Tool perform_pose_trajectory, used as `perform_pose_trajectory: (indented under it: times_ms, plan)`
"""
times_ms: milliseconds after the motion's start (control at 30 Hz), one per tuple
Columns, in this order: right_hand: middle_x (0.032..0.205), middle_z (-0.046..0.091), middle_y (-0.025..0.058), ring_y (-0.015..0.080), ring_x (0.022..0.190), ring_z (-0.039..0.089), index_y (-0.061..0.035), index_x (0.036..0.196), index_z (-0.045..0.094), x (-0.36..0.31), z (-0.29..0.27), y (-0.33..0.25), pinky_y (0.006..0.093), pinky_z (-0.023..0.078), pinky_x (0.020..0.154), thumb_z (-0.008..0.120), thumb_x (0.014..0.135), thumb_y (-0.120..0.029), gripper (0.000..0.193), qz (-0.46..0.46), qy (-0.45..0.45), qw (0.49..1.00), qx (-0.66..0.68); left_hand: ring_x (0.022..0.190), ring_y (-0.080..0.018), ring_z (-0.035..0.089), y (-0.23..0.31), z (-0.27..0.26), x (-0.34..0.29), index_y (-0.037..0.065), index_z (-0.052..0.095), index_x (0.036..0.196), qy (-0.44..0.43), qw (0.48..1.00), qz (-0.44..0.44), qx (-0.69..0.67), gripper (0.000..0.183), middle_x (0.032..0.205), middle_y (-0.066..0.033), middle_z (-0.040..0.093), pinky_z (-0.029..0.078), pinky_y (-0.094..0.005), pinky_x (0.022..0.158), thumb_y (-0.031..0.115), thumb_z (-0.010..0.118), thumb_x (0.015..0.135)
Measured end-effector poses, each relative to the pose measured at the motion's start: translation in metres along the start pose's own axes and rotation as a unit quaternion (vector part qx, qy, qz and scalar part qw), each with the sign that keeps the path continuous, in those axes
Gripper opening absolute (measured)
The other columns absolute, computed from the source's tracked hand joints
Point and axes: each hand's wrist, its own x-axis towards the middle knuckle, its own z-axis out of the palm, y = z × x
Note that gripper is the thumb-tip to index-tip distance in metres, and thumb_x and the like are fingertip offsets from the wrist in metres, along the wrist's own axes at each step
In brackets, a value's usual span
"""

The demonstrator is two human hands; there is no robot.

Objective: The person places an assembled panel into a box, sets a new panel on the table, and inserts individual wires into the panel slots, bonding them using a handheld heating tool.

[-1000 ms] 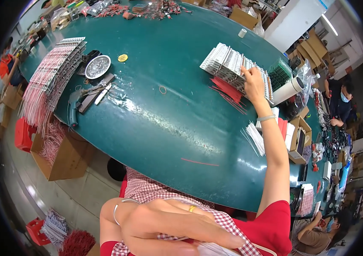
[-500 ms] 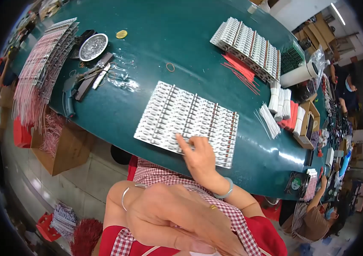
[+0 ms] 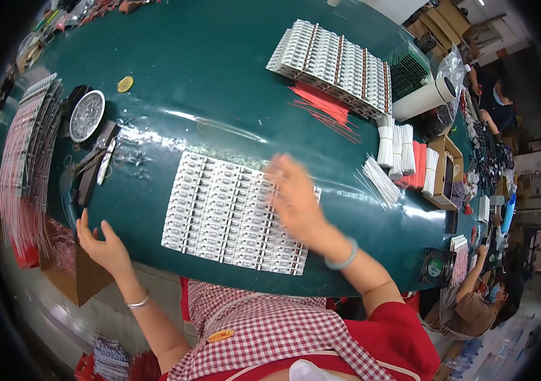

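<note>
A white panel of small circuit boards (image 3: 219, 209), set with rows of small parts, lies flat on the green table near its front edge. My right hand (image 3: 299, 206) is over the panel's right side, fingers pointing to the far left and smeared by motion. Whether they touch the panel or hold anything I cannot tell. At the table's front edge on the left, my left hand (image 3: 105, 247) is open, thumb and fingers apart, with nothing visible in it. It is nearest to a dark bar (image 3: 89, 178) and a white-handled tool (image 3: 106, 162).
Stacked panels (image 3: 340, 63) stand at the back right, beside red wires (image 3: 324, 108) and white wire bundles (image 3: 385, 181). A metal bowl (image 3: 87, 116) and wired panels (image 3: 26, 171) are at left. A cardboard box (image 3: 83, 273) sits below the edge. Other people are at the right.
My left hand has moved from close in front of my apron to the table's left front edge. My right hand has moved farther across the panel. The whole view has shifted.
</note>
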Motion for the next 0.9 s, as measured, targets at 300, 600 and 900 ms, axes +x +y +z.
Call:
perform_pose_trajectory:
  times_ms: [300,600,900]
  plan:
    - [0.121,0.052,0.0202,0.0384,0.114,0.05,0.0051,0.127,0.055,0.083,-0.045,0.165,0.0462,0.045,0.096,0.075,0.087,-0.021,0.052,0.107,0.172,0.94,-0.274,0.136,-0.0359,0.045,0.0,0.028,0.016,0.004,0.061,0.133,-0.025,0.997,0.016,0.068,0.045,0.142,-0.0206,0.054,0.034,-0.0454,0.112,0.004,0.064,0.088]
    - [0.117,0.053,0.0217,0.0394,0.111,0.05,0.005,0.125,0.053,0.079,-0.046,0.172,0.0478,0.043,0.095,0.072,0.09,-0.022,0.048,0.15,0.211,0.93,-0.263,0.136,-0.0361,0.045,0.025,0.05,0.016,0.002,0.063,0.131,-0.051,0.998,0.013,0.046,0.042,0.141,-0.0217,0.054,0.034,-0.0458,0.112,0.005,0.063,0.089]
    - [0.109,0.053,0.0208,0.0388,0.104,0.05,0.0042,0.116,0.055,0.087,-0.045,0.173,0.0485,0.043,0.091,0.07,0.091,-0.024,0.04,0.177,0.2,0.926,-0.267,0.132,-0.0362,0.047,0.151,0.068,0.031,0.001,0.061,0.132,-0.077,0.969,0.22,-0.083,0.044,0.136,-0.022,0.055,0.036,-0.0449,0.111,0.003,0.066,0.089]
